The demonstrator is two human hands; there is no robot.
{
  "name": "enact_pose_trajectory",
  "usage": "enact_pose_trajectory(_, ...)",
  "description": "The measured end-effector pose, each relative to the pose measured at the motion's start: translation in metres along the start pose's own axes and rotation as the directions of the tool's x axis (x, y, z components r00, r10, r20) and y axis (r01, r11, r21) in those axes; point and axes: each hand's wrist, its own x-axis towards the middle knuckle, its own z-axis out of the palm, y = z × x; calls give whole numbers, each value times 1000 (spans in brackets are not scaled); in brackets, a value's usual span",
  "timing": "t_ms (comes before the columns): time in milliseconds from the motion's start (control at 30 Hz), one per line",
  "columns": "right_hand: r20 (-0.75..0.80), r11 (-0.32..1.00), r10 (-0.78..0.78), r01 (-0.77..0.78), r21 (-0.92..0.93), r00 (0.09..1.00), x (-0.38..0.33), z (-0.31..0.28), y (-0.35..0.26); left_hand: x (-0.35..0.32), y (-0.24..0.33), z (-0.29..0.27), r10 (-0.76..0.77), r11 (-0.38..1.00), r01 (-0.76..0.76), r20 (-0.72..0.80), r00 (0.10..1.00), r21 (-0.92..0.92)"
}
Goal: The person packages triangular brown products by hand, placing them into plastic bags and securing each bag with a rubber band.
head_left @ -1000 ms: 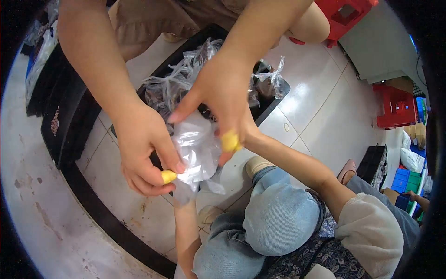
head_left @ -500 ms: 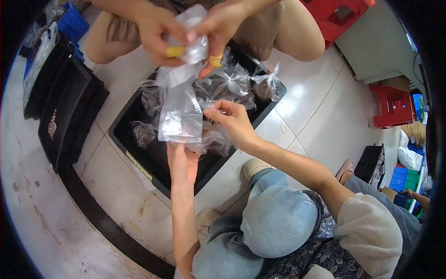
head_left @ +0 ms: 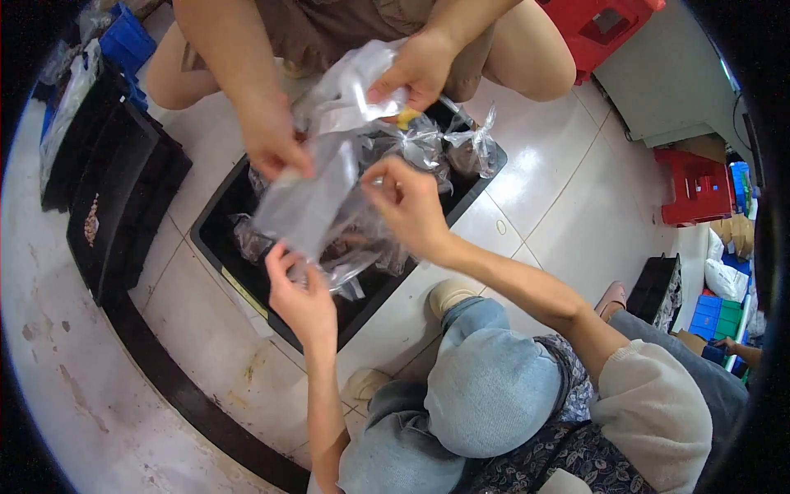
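Over a black crate (head_left: 226,272) my left hand (head_left: 304,305) has its fingers apart, at the lower edge of a clear flat plastic bag (head_left: 304,202) blurred by motion. Beside that bag my right hand (head_left: 411,206) is closed, thumb and curled index finger pinching the thin edge of a clear plastic bag (head_left: 354,235) with dark contents below. Opposite me, a co-worker's right hand (head_left: 424,70) grips a bunch of clear bags (head_left: 354,86). The co-worker's other hand (head_left: 280,148) is blurred next to the flat bag.
Knotted clear bags of dark items (head_left: 473,152) lie in the crate. Black trays (head_left: 132,189) lean at the left, near a blue bin (head_left: 127,41). Red stools (head_left: 695,189) stand at the right on the tiled floor. My knees (head_left: 494,391) are close below the crate.
The flat bag has shifted left and tilted. My left hand has moved left and its fingers have spread. The co-worker's hands have moved apart, the bunch of bags now in one.
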Motion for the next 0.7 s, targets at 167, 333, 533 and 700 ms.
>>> enact_pose_trajectory(167,105,989,133,-139,57,986,13,-16,-14,6,-18,-29,41,985,-26,-85,996,172)
enact_pose_trajectory(333,164,992,113,-121,40,980,19,-8,-25,-9,21,-23,-99,939,66,82,992,338)
enact_pose_trajectory(533,183,969,-168,196,-151,969,30,-21,-34,3,-11,-43,72,895,-90,59,996,436)
enact_pose_trajectory(700,367,904,23,137,-404,930,41,-48,-63,5,44,-90,-52,895,38,19,998,444)
